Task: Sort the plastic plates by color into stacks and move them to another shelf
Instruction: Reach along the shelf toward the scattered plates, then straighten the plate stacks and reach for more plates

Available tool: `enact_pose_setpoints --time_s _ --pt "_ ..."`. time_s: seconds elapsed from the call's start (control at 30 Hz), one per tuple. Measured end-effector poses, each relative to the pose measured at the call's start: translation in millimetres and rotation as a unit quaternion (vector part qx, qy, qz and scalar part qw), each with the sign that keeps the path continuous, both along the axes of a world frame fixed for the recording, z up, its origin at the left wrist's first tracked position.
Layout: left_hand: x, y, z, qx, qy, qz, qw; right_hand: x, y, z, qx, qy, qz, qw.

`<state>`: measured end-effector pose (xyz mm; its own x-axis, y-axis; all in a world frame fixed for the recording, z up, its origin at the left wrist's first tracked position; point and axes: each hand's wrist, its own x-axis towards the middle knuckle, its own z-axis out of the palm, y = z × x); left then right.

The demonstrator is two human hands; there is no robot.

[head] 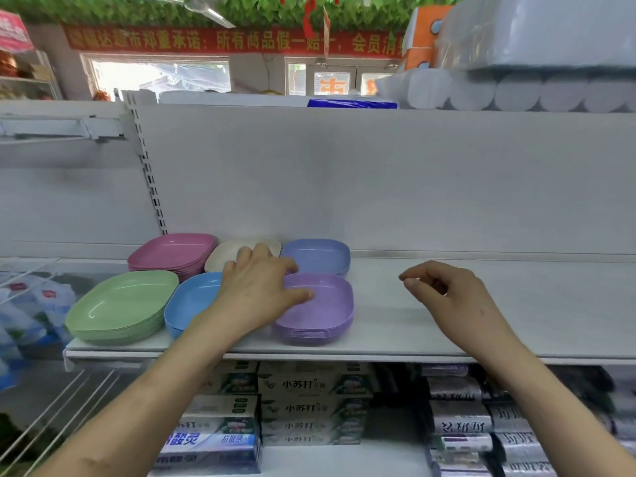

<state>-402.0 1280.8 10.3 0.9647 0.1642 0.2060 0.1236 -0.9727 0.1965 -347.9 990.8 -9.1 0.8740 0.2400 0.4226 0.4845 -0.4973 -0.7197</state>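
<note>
On a white shelf (481, 325), six stacks of plastic plates are set in two rows at its left part. Farthest left, a green stack (120, 304) is seen at the front edge, with a pink stack (172, 251) behind it. A blue stack (192, 297) is placed just beside the green one, and a cream stack (230, 253) lies behind it. The left hand (261, 287) is laid palm down over the blue stack's right side, fingers spread and fairly straight; their tips reach over the cream stack, and the thumb is rested on the top plate of the purple stack (323, 311). Nothing is gripped. A periwinkle stack (316, 254) is found behind the purple one. The right hand (447, 297) is held over bare shelf, well apart from the plates, its fingers loosely curled around nothing. Toothpaste boxes (309, 387) are stacked on the shelf below.
</note>
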Motion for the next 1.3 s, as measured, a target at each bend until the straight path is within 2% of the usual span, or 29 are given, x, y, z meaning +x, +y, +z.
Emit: enact_pose_setpoints --time_s 0.1,0.2,0.3,0.47,0.77,1.0,1.13,1.3 --pt "6 -27 11 -0.068 -0.079 -0.040 0.994 1 -23 3 -0.011 0.005 0.002 1.000" --pt "13 -74 11 -0.133 -0.110 -0.127 0.977 0 -56 6 -0.024 0.000 -0.006 1.000" --pt "22 -131 -2 -0.157 -0.105 -0.233 0.954 -4 -102 7 -0.041 -0.004 -0.028 0.999" --pt "47 -233 -23 -0.179 -0.084 -0.305 0.932 -22 -199 5 -0.065 0.001 -0.082 0.994" --pt "83 -446 -32 -0.187 -0.004 -0.486 0.854 -77 -392 -8 -0.099 0.030 -0.276 0.955" --pt "101 -595 -41 -0.206 0.028 -0.544 0.813 -108 -510 -19 -0.092 0.048 -0.381 0.919" --pt "123 -669 -37 -0.225 0.025 -0.565 0.793 -98 -572 -17 -0.105 0.049 -0.402 0.908" --pt "156 -760 -27 -0.257 0.007 -0.560 0.787 -67 -659 4 -0.123 0.036 -0.416 0.900"
